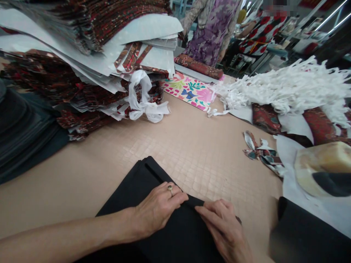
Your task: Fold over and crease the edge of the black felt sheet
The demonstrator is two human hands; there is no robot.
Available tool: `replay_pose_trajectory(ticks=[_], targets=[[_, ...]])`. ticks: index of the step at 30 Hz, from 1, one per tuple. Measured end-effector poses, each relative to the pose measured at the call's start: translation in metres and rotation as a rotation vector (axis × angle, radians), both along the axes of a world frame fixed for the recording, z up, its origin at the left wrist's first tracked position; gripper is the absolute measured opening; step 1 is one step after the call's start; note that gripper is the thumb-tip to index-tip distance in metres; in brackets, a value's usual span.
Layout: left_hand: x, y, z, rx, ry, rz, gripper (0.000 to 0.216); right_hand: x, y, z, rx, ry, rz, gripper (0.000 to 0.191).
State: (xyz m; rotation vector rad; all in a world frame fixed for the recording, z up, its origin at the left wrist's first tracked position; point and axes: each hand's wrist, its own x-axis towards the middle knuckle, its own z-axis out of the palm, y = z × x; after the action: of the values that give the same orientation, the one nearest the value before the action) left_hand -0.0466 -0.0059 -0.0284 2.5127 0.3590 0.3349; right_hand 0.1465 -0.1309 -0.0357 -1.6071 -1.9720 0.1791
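A folded black fabric piece (137, 190) lies on the table in front of me, its corner pointing away. My left hand (161, 204), with a ring on one finger, is closed over the fabric's far edge, thumb on top and fingertips curled at the rim. Farther right along that edge, my right hand (223, 223) pinches the cloth between thumb and fingers. The two hands are a short gap apart. Part of the cloth nearest me is hidden under my forearm and the bottom of the view.
Tall stacks of patterned fabric (115, 22) and dark cloth (24, 128) stand left. White strips (287, 87) are heaped at right, above fabric rolls (265, 118). Scraps (260, 151), a yellowish block (323, 160) and black cloth (309, 233) lie nearer. People (211, 33) stand beyond the table (186, 142).
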Motion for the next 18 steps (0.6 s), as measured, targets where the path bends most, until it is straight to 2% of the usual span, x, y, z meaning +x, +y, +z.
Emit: replay_pose_trajectory(ticks=[4, 7, 9, 13, 18], targets=[[0.000, 0.000, -0.003, 0.012, -0.037, -0.015, 0.033, 0.005, -0.002, -0.005, 0.112, -0.146, 0.084, 0.029], [-0.001, 0.001, -0.003, 0.045, -0.069, -0.041, 0.032, -0.001, -0.003, -0.007, 0.153, -0.124, -0.007, 0.027], [-0.001, 0.000, -0.001, 0.077, -0.059, -0.060, 0.031, -0.006, -0.004, -0.007, 0.154, -0.110, -0.050, 0.029], [0.000, -0.001, 0.004, 0.150, -0.021, -0.083, 0.028, -0.008, -0.006, -0.007, 0.124, -0.140, -0.030, 0.032], [-0.001, -0.002, 0.004, 0.130, 0.025, -0.081, 0.028, -0.003, -0.009, -0.009, 0.109, -0.102, -0.039, 0.033]])
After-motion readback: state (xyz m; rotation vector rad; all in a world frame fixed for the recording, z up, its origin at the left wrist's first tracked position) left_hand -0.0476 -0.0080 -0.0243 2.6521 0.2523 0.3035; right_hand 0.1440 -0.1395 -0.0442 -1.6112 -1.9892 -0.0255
